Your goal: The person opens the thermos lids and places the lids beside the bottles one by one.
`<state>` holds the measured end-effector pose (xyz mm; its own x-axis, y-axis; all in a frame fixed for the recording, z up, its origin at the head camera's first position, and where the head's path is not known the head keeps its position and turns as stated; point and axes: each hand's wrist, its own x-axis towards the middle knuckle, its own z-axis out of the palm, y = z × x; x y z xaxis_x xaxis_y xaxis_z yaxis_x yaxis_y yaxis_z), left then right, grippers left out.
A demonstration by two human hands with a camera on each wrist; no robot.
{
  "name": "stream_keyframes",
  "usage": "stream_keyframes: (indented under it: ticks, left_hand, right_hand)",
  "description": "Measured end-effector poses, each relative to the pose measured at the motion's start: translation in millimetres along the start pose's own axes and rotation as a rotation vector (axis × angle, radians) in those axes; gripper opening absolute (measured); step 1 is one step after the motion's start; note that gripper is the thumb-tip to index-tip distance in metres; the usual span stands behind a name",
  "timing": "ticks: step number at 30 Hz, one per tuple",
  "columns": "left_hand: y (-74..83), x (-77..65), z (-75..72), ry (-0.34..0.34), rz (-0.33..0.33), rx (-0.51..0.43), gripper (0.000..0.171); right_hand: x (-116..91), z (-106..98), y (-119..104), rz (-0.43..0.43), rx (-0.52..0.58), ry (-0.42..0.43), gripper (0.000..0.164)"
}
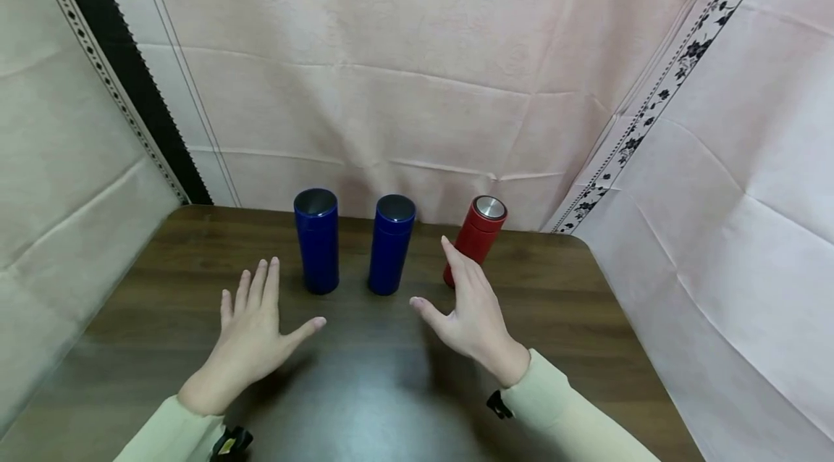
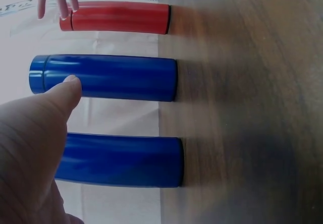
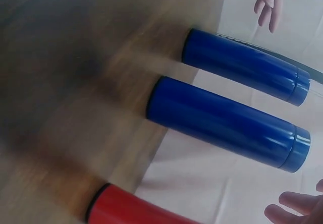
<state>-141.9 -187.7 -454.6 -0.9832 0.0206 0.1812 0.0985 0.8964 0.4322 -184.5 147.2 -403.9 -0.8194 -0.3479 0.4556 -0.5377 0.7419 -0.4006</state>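
Three thermos flasks stand upright in a row toward the back of a wooden table. The left blue flask (image 1: pixel 317 245) and the middle blue flask (image 1: pixel 391 248) have dark lids; the red flask (image 1: pixel 478 234) at the right has a silver-topped lid. My left hand (image 1: pixel 250 339) is over the table, in front and left of the left blue flask, fingers spread and empty. My right hand (image 1: pixel 472 310) is raised before the red flask, overlapping its lower part in the head view, with thumb and fingers apart and nothing held.
The brown table (image 1: pixel 365 375) has pale cloth (image 1: pixel 404 85) hanging behind it and at both sides. A black strip (image 1: pixel 124 49) runs down the cloth at the left, and a floral border (image 1: pixel 651 107) at the right. Both wrists wear dark straps.
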Motion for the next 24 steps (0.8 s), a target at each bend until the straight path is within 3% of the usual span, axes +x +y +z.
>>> stream_keyframes:
  ticks: [24]
  left_hand:
    - [2.4,14.5,3.0,0.01,0.04,-0.08,0.122]
  right_hand:
    - [47,1,-27,-0.114,0.11,0.098,0.091]
